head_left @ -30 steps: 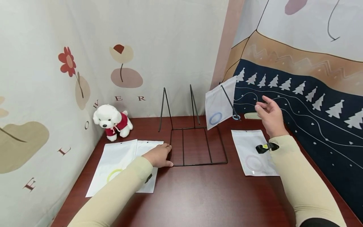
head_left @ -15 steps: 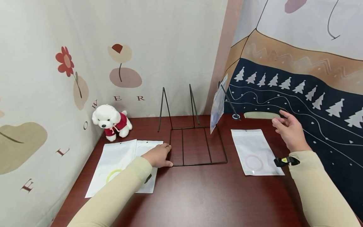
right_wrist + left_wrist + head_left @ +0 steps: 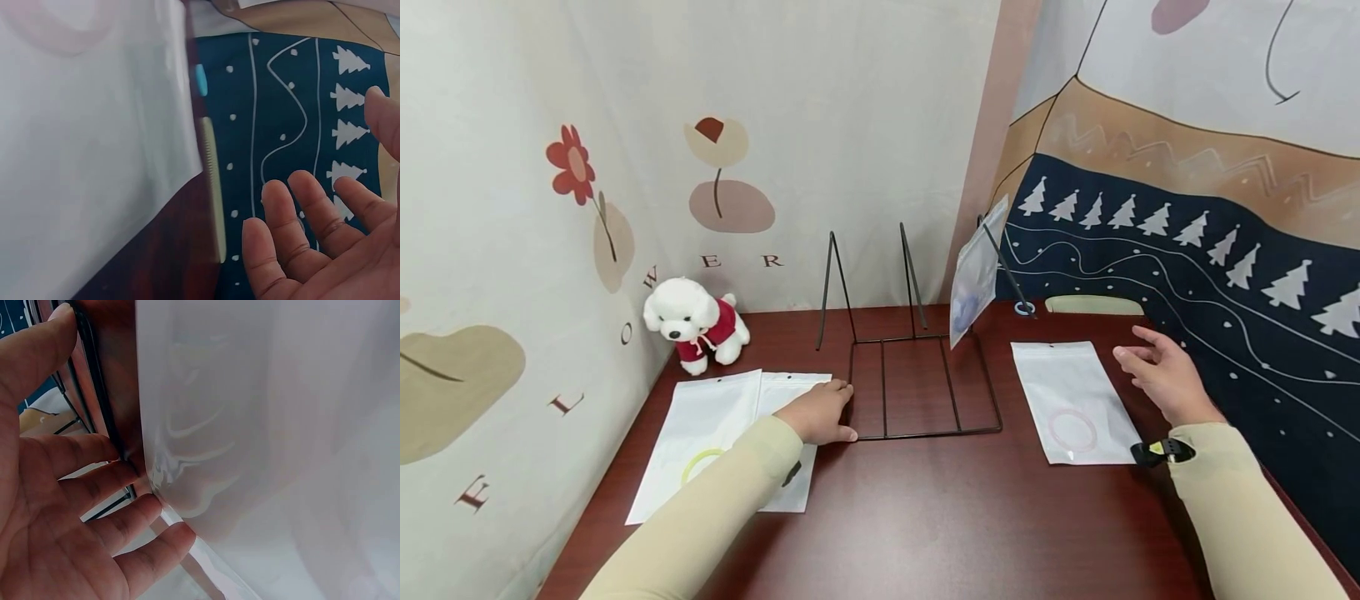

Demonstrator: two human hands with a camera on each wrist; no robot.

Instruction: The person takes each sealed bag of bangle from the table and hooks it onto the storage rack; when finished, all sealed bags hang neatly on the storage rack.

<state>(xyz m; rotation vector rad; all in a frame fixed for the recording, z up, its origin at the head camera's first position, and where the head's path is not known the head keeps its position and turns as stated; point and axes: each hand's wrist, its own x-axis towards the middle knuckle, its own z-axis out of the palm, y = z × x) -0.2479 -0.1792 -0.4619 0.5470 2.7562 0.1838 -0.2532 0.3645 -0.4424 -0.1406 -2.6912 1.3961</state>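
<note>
My left hand [image 3: 820, 412] rests at the left edge of a black wire rack [image 3: 884, 387], its fingers fairly straight. In the left wrist view the fingers [image 3: 147, 553] touch the edge of a white bag [image 3: 250, 425] beside a black wire. From the rack's right prong hangs a white pouch [image 3: 976, 279], turned nearly edge-on. My right hand [image 3: 1176, 383] holds nothing, its fingers loosely bent, just right of a flat white pouch [image 3: 1060, 379] with a pink ring [image 3: 1072, 431] showing through. In the right wrist view, that hand [image 3: 312, 250] is in front of the dark backdrop.
White pouches [image 3: 718, 408] lie left of the rack, one with a yellow ring [image 3: 698, 460]. Behind them sits a white toy dog [image 3: 688, 308] in red. A pale green comb [image 3: 1093, 305] and a small blue ring [image 3: 1024, 308] lie along the back edge.
My right hand has moved away from the rack, right and down toward the table. The hanging pouch has swung from facing me to nearly edge-on. The left hand stays put.
</note>
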